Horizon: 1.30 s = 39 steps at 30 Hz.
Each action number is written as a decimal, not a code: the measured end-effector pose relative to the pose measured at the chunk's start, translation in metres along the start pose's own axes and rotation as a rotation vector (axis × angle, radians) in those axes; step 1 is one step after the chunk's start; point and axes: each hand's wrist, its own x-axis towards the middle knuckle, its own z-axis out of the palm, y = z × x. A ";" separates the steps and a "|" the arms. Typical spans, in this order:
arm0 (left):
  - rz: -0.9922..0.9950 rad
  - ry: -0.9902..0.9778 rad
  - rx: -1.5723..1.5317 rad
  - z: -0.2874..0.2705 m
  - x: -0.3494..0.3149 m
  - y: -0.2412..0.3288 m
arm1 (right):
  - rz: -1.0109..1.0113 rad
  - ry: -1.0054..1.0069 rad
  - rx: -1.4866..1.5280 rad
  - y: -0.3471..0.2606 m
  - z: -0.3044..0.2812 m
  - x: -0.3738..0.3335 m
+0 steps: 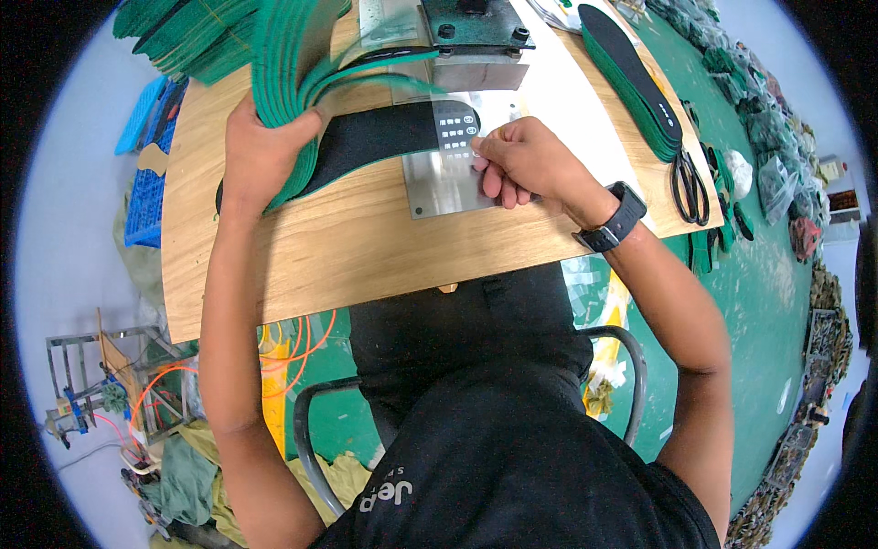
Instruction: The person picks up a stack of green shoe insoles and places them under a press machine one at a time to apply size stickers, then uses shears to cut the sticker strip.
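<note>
My left hand (259, 157) is wrapped round a bundle of green insoles (282, 64), which fan out and blur at their upper ends. Beside that hand a black insole (375, 139) with a green edge lies across the table, one end on a metal plate (430, 197). Over this end lies a clear film (450, 108) with rows of small white prints. My right hand (523, 163), a black watch on its wrist, is closed in a pinch at the film's right edge. Just beyond stands a machine's press head (477, 35) with a metal block below it.
Stacked green insoles (187, 37) sit at the far left. More insoles with black tops (629, 78) lie at the right, near black-handled scissors (690, 188). A blue crate (146, 197) stands left of the wooden table (320, 265). Bagged goods (777, 137) line the floor at right.
</note>
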 end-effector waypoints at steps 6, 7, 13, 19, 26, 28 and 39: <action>0.002 0.077 0.013 0.002 -0.002 0.010 | 0.017 0.006 -0.053 -0.004 0.002 0.001; -0.011 0.070 0.026 0.002 -0.002 0.009 | 0.015 0.007 -0.047 -0.004 0.002 0.001; 0.000 0.021 0.077 0.001 0.001 0.003 | -0.013 0.013 0.013 0.000 0.000 0.000; 0.021 0.014 0.081 0.008 0.005 0.005 | -0.024 0.037 0.044 0.004 -0.001 0.000; 0.037 0.004 0.053 0.009 0.009 0.000 | -0.014 0.037 0.025 0.004 -0.003 0.002; 0.030 0.001 0.055 0.009 0.010 -0.001 | -0.011 0.037 0.026 0.003 -0.002 0.001; -0.042 -0.031 0.071 0.011 0.003 0.007 | 0.037 0.011 0.076 0.002 -0.002 0.003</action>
